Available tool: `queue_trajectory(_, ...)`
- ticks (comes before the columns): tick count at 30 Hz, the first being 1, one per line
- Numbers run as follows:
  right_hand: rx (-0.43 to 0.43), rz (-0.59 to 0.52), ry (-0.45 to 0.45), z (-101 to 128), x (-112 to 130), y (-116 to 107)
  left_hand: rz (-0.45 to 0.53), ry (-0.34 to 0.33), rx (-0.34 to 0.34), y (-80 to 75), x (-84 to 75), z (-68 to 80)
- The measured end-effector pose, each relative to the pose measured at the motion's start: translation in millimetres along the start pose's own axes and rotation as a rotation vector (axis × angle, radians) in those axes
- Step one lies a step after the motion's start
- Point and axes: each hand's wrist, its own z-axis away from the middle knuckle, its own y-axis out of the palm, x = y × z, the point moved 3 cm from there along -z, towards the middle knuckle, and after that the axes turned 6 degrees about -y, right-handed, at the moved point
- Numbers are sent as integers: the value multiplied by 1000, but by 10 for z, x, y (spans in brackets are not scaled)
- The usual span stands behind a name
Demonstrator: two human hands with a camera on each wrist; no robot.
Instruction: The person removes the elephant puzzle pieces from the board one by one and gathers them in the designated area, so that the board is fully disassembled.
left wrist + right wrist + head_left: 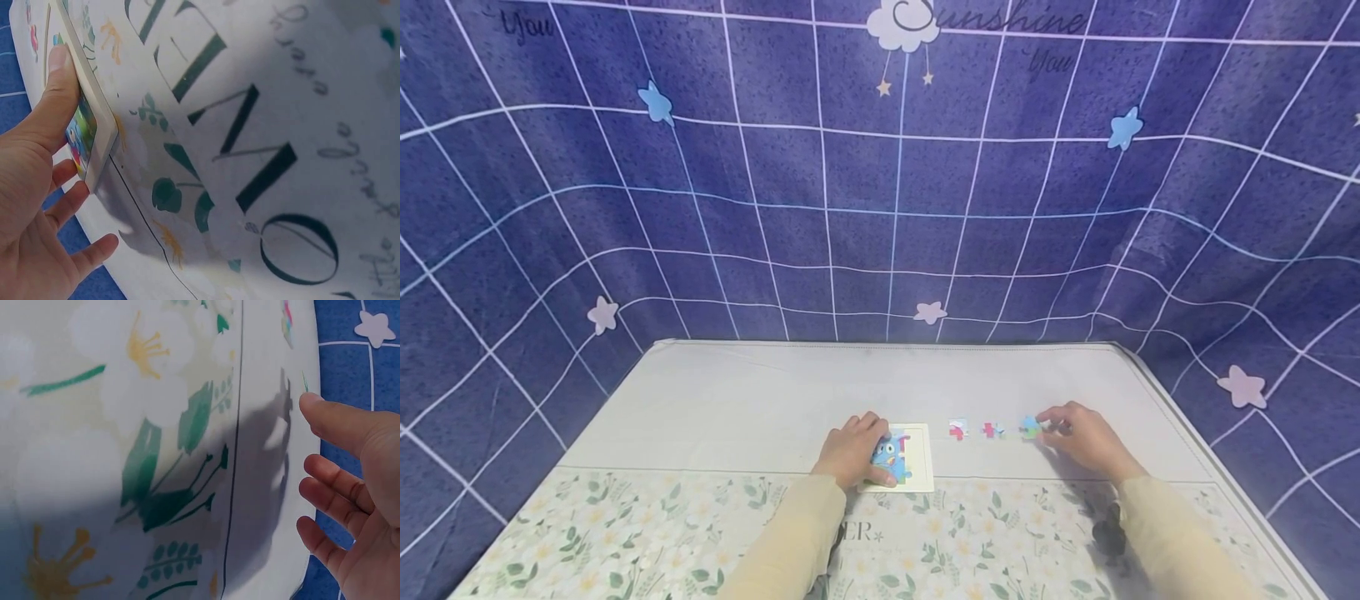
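Observation:
A cream-framed jigsaw puzzle board (919,487) lies on the table, partly filled with a blue cartoon picture with round eyes. My left hand (852,450) grips its left side, covering part of the picture; in the left wrist view the thumb (57,75) lies over the board and the other fingers are at its edge. My right hand (1086,437) pinches a blue and green puzzle piece (1029,427) between thumb and fingertips. Only a thin green edge of that piece (305,381) shows beyond the thumb in the right wrist view.
Two loose puzzle pieces, a pink and white one (958,429) and a pink and blue one (992,430), lie between the board and my right hand. A floral cloth (685,533) covers the table's near part. Blue grid-patterned fabric (865,233) hangs behind and at both sides.

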Motion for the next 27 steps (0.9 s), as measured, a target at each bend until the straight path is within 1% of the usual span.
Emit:
queue_trajectory(8,66,21,88,-41,-36,82,-6,5,-5,12,7,4)
queue_trajectory(13,76,31,125,-46,-61,133,-8,12,-14,12,3,8)
queue_trajectory(17,71,26,119,-46,-42,129,-13,11,-15,17,4,7)
queue_trajectory(20,58,22,94,-40,1,114,-13,10,-15,19,9,0)
queue_trajectory(22,35,21,66,-27,44,104,-13,12,-16,21,12,-3)
queue_trajectory(25,-26,5,8,-4,118,99,-15,13,-17,29,16,-5)
queue_trajectory(27,-64,-22,-13,14,174,103,-16,12,-17,31,17,-4)
